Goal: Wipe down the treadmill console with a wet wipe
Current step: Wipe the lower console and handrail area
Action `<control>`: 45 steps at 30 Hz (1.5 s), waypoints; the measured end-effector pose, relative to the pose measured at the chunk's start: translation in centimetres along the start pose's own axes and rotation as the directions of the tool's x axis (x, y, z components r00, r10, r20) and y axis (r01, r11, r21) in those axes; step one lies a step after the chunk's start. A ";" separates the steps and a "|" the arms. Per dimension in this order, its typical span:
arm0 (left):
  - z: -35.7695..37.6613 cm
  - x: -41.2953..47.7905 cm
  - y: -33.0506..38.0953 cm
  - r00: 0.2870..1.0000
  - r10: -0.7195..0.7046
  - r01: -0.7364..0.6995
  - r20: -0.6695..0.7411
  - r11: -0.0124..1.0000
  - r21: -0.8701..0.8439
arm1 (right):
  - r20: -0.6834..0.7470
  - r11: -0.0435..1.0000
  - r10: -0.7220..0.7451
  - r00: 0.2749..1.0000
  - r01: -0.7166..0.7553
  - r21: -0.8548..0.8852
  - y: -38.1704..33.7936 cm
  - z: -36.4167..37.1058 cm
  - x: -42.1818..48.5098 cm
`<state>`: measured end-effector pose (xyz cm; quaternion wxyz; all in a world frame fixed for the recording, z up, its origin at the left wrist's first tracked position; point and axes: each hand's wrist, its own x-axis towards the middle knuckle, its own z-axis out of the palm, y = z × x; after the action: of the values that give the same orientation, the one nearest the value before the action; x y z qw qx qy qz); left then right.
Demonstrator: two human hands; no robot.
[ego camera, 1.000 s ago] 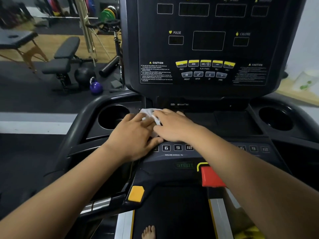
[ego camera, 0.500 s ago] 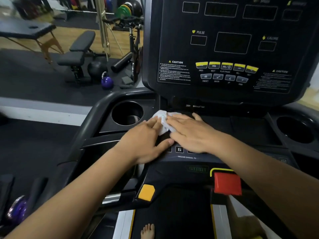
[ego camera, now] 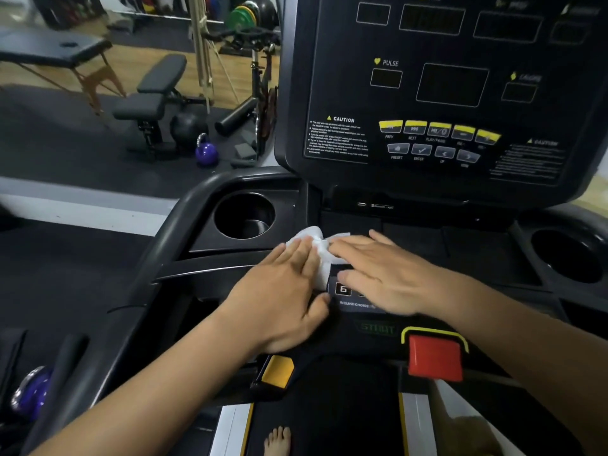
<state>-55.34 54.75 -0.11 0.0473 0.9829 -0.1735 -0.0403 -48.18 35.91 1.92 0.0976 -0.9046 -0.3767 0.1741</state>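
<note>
The black treadmill console (ego camera: 444,93) rises ahead, with dark displays and yellow and grey buttons. Below it lies the lower control panel (ego camera: 355,301) with a numbered key row. A crumpled white wet wipe (ego camera: 320,246) lies on that panel's left part, beside the left cup holder (ego camera: 245,215). My left hand (ego camera: 279,297) lies flat with straight fingers pressing the wipe's left side. My right hand (ego camera: 385,274) lies flat over the wipe's right side, fingers extended and pointing left. Most of the wipe is hidden under both hands.
A red stop button (ego camera: 434,360) and a yellow tab (ego camera: 278,371) sit at the console's near edge. A second cup holder (ego camera: 566,255) is at right. Left of the treadmill stand a weight bench (ego camera: 148,100), a purple kettlebell (ego camera: 206,151) and a massage table (ego camera: 56,51). My bare foot (ego camera: 278,439) stands on the belt.
Both hands stay flat on the wipe and have spread slightly apart, showing more of the wipe between them. The camera has turned left, so the console appears further right.
</note>
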 end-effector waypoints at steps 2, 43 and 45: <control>0.0 0.8 -0.1 0.999 -0.036 0.036 0.014 0.999 -0.024 | 0.021 1.000 0.013 1.000 -0.013 0.021 0.1 -0.2 0.7; -0.5 7.4 7.7 0.984 0.175 -0.175 0.015 0.984 0.031 | -0.231 0.930 0.361 0.903 -0.368 0.012 7.2 0.5 -10.3; -0.4 7.7 8.4 0.982 0.187 -0.187 0.014 0.982 0.031 | -0.248 0.921 0.375 0.893 -0.389 -0.010 7.0 0.7 -10.1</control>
<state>-50.90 44.29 0.66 0.0340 0.9627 -0.2658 -0.0380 -50.58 23.85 1.59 0.0794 -0.9778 -0.1819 0.0671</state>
